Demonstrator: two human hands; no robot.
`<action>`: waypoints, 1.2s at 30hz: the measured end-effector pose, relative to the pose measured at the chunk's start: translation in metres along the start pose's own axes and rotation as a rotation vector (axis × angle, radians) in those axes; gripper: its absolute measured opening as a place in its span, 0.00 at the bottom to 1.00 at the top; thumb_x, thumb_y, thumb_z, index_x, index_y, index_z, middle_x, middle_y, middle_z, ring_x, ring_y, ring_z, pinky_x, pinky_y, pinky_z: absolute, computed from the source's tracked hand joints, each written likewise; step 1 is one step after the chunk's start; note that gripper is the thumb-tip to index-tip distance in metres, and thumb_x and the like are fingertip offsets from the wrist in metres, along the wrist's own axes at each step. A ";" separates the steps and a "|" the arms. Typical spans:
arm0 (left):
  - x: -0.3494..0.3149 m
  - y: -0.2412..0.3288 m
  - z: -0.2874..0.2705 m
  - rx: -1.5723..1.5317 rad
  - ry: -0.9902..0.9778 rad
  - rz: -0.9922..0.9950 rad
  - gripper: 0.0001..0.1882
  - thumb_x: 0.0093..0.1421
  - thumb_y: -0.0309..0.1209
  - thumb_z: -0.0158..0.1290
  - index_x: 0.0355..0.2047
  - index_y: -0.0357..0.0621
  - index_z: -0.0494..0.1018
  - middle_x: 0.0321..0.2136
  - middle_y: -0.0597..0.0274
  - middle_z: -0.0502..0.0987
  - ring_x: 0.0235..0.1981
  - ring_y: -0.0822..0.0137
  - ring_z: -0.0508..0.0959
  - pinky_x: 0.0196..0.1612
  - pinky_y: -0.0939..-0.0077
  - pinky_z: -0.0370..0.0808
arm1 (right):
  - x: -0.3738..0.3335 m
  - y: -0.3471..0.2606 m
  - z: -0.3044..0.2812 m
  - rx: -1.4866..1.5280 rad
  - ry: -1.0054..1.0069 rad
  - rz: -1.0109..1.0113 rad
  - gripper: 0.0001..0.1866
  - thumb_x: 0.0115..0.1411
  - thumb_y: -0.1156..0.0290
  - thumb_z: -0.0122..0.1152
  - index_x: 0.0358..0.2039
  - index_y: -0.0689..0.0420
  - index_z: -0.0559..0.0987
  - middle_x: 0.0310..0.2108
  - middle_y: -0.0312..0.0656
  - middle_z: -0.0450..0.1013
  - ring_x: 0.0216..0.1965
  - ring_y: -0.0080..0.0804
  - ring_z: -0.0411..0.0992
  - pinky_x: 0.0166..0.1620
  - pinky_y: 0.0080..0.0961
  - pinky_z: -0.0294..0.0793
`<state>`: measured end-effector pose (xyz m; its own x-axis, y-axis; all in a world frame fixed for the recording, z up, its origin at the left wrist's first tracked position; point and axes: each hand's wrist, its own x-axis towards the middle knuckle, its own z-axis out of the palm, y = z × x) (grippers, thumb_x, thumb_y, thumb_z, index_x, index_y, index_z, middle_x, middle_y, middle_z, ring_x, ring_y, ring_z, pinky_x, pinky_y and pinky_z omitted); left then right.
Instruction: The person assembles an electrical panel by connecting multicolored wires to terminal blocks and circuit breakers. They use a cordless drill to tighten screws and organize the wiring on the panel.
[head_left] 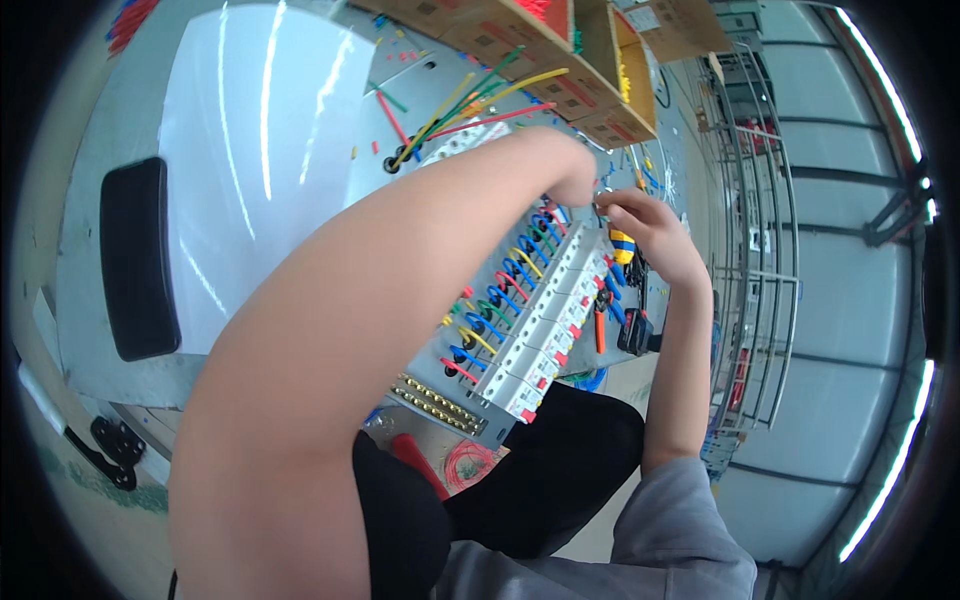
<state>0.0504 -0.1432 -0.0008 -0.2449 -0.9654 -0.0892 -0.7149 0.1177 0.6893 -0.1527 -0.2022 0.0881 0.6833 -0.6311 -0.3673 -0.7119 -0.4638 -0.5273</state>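
A row of white circuit breakers (545,325) with red switches sits on a metal panel in front of me. Looped blue, red, yellow and green wires (508,283) run along its left side. Brass terminal bars (440,404) are fixed at the panel's near end. My left hand (572,172) bends down over the far end of the row, its fingers hidden behind the wrist. Close by on the right is my right hand (650,228), fingers curled and pinched towards the left one; what they hold is too small to tell. Below it lies a yellow-and-blue handle (622,245).
A glossy white sheet (260,150) and a black flat case (138,258) lie at left. Cardboard bins (560,75) stand at the back. Orange-handled pliers (600,328) and a black tool battery (634,332) lie right of the panel. A wire rack (755,270) stands further right.
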 end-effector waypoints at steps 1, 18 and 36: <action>0.002 -0.003 -0.001 -0.002 -0.002 -0.035 0.18 0.59 0.32 0.55 0.45 0.35 0.86 0.46 0.40 0.85 0.46 0.46 0.86 0.47 0.53 0.82 | -0.028 -0.008 -0.001 -0.063 0.116 -0.093 0.15 0.74 0.67 0.61 0.53 0.64 0.81 0.47 0.40 0.78 0.47 0.25 0.74 0.52 0.24 0.74; -0.001 0.006 0.027 0.048 0.151 0.025 0.11 0.56 0.23 0.52 0.30 0.40 0.86 0.35 0.42 0.85 0.47 0.44 0.81 0.58 0.53 0.77 | -0.209 0.244 0.043 0.538 1.126 0.000 0.33 0.69 0.71 0.67 0.71 0.60 0.67 0.63 0.43 0.68 0.64 0.34 0.68 0.67 0.34 0.66; -0.006 0.016 0.033 0.012 0.251 -0.050 0.11 0.57 0.26 0.54 0.33 0.40 0.86 0.35 0.45 0.86 0.45 0.41 0.83 0.54 0.50 0.79 | -0.188 0.047 -0.084 0.489 0.644 0.126 0.10 0.66 0.66 0.67 0.35 0.57 0.76 0.19 0.35 0.68 0.17 0.26 0.66 0.25 0.25 0.65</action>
<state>0.0193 -0.1281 -0.0131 -0.0395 -0.9974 0.0597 -0.7303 0.0696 0.6796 -0.3277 -0.1577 0.1969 0.2690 -0.9631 -0.0124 -0.5241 -0.1355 -0.8408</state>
